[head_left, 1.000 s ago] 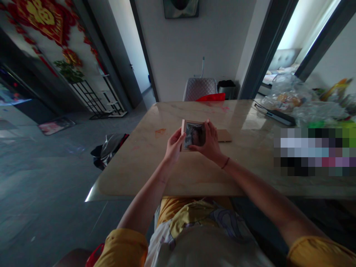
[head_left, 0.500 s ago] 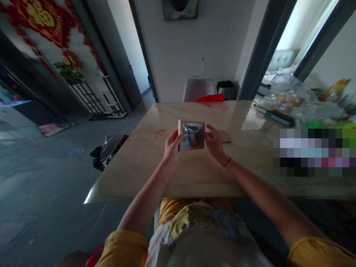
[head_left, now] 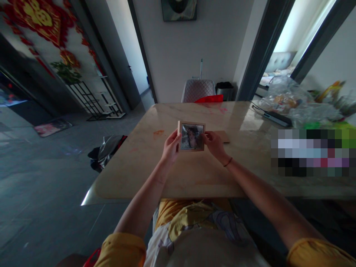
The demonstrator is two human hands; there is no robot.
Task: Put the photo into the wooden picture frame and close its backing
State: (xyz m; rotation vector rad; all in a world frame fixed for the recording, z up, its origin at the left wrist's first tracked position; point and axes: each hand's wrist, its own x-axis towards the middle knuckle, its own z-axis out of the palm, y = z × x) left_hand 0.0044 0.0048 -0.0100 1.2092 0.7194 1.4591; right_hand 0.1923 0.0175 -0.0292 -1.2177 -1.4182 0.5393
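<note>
Both hands held a small wooden frame (head_left: 192,137) out over the middle of the marble table (head_left: 125,178), tilted so its face was turned up toward the head camera. Whether it touched the table could not be told. The left hand (head_left: 171,146) closed around the frame's left edge, with the thumb on the front. The right hand (head_left: 214,145) pinched the right edge, its fingertips at the lower right corner. The hands were clamped on opposite sides, with the frame between them. This edge grip left nearly all of the front uncovered, apparently keeping the fingers off the picture.

The frame was square-ish, of pale wood, with a thick side showing at left. Behind its glossy front sat a photo (head_left: 191,137) of a person, with some glare. A flat brown card (head_left: 224,136) lay on the table just beyond the right hand. An orange stain (head_left: 158,132) marked the table beyond the left hand. Plastic bags (head_left: 289,97) lay heaped at the far right.
</note>
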